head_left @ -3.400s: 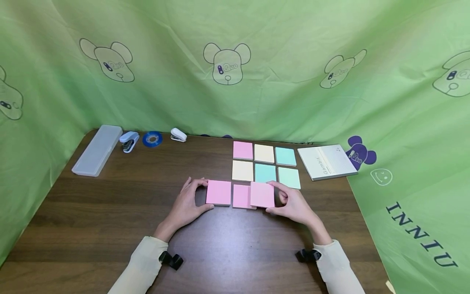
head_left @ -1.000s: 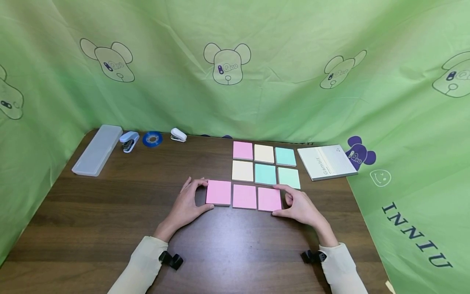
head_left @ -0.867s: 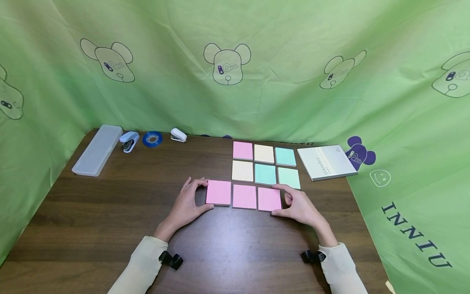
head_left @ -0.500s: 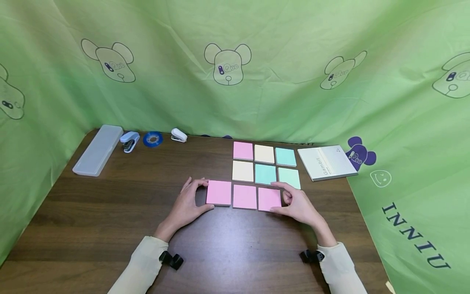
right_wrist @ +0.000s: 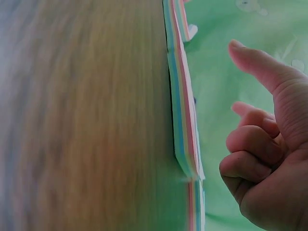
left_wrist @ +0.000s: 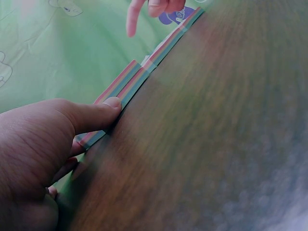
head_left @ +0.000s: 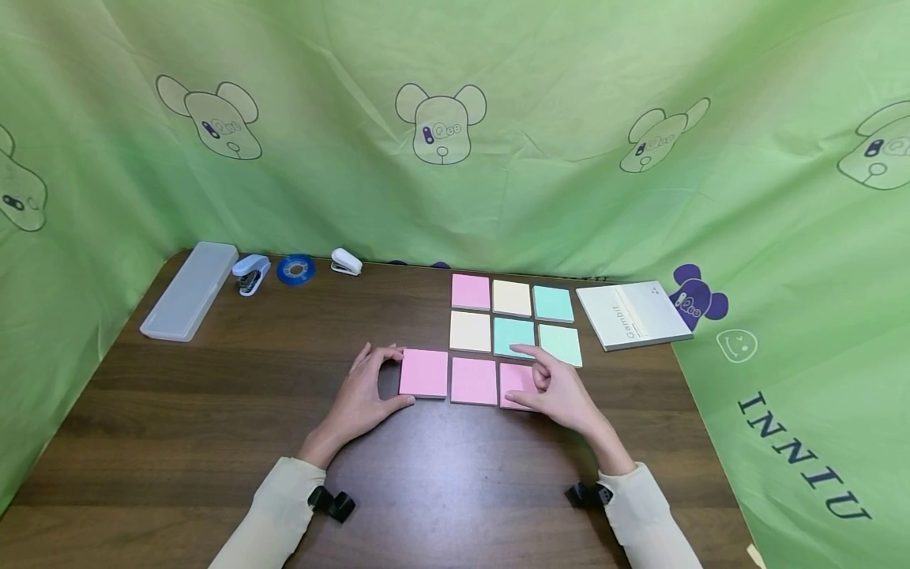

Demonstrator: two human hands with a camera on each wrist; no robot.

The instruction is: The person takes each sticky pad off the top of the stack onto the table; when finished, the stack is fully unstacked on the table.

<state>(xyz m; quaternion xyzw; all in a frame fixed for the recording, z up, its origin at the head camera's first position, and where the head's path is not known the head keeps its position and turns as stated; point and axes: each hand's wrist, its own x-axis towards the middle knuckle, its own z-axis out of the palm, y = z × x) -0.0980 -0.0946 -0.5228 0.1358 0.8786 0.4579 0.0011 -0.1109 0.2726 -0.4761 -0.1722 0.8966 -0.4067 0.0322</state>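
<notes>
Three pink sticky note pads lie in a row at the front of a block of pads. My left hand (head_left: pixel 364 395) holds the left pink pad (head_left: pixel 423 373) by its far and near edges; in the left wrist view its thumb (left_wrist: pixel 111 103) presses the striped side. The middle pink pad (head_left: pixel 473 381) lies beside it. Over the right pink pad (head_left: pixel 515 379) hovers my right hand (head_left: pixel 558 391), partly covering it, with thumb and index finger spread and the other fingers curled. In the right wrist view nothing sits between those fingers (right_wrist: pixel 257 62).
Behind the row are pink, cream (head_left: pixel 470 330), teal (head_left: pixel 553 303) and mint (head_left: pixel 560 345) pads. A white box marked Gambit (head_left: pixel 633 314) lies right of them. Along the back left are a clear case (head_left: pixel 190 291), a blue stapler (head_left: pixel 251 273), blue tape (head_left: pixel 295 269) and a white stapler (head_left: pixel 346 261).
My right hand set the rightmost pink pad down at the row's right end, off the middle pad. It then let go and rose leftward over it. My left hand stayed put.
</notes>
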